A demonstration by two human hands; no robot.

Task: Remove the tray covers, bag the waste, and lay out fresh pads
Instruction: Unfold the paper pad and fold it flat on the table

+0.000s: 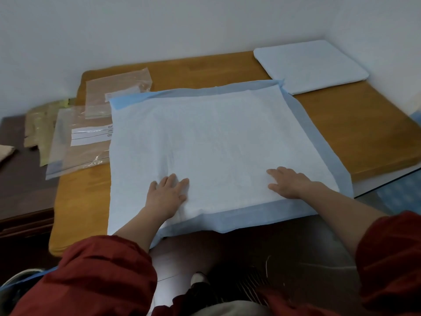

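two forearms reach forward from pushed-up red sleeves [98, 272], both angled in over the near edge of the tabletop [355, 131]. the left hand [167, 193] lies palm down with fingers straight and slightly spread, pressing flat on the unfolded pad [216, 137] near its front left. the right hand [288, 182] is likewise flat and open, fingers pointing left across the pad's front right part; neither hand grips anything.

the unfolded pad (white quilted centre, blue border) covers the middle of the wooden tabletop, its near edge hanging over the front. a folded pad [311, 67] sits at the far right corner, just touching the open pad's far right corner. to the left, two clear plastic bags [77, 142] lie on the wood, the nearer one with a white label and partly tucked under the pad's left edge. a dark wooden surface [20, 179] adjoins on the left; white walls [159, 26] meet behind.
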